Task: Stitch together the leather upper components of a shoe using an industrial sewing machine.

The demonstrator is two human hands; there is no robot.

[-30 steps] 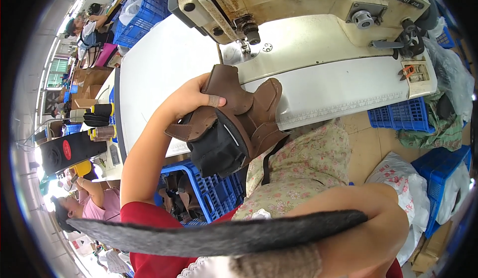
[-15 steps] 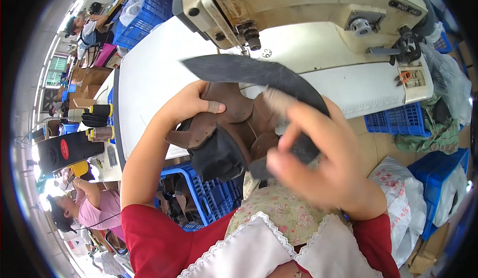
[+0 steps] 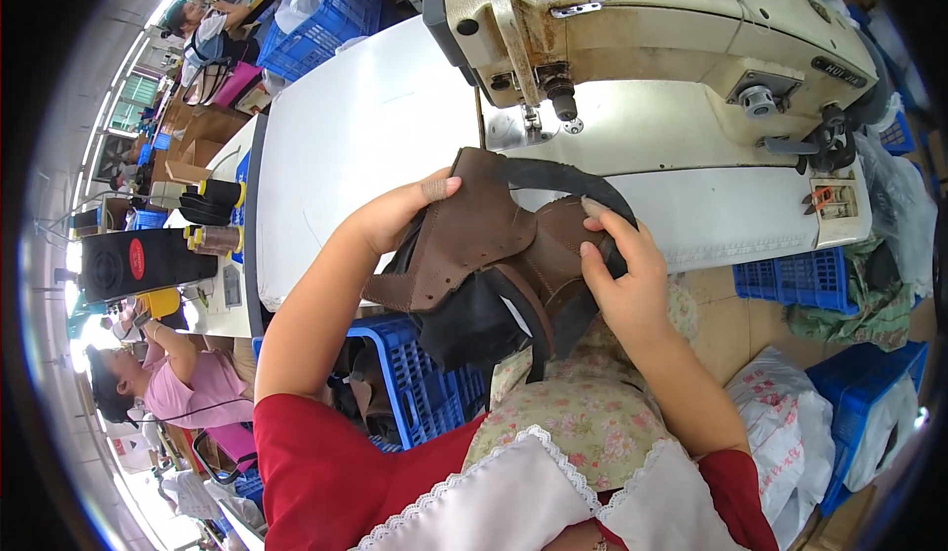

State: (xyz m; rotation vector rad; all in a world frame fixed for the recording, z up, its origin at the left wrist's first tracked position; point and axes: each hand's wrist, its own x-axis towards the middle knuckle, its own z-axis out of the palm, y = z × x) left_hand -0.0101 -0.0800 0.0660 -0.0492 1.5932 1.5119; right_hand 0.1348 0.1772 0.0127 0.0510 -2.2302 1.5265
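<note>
Near the sewing machine (image 3: 652, 42), I saw left hand (image 3: 400, 215) and right hand (image 3: 624, 279) pinching brown upper (image 3: 479, 240) with black strip (image 3: 578, 179); judged it light, pliable, best held by edges.

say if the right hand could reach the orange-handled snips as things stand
Probably yes: nothing seems to stand between the right hand and the orange-handled snips, though it is holding the black strip and brown leather piece.

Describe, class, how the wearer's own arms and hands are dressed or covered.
Short red sleeves leave the forearms bare. The left hand and right hand are ungloved. Brownish tape wraps the left thumb; a similar wrap seems to cover a right fingertip.
</note>
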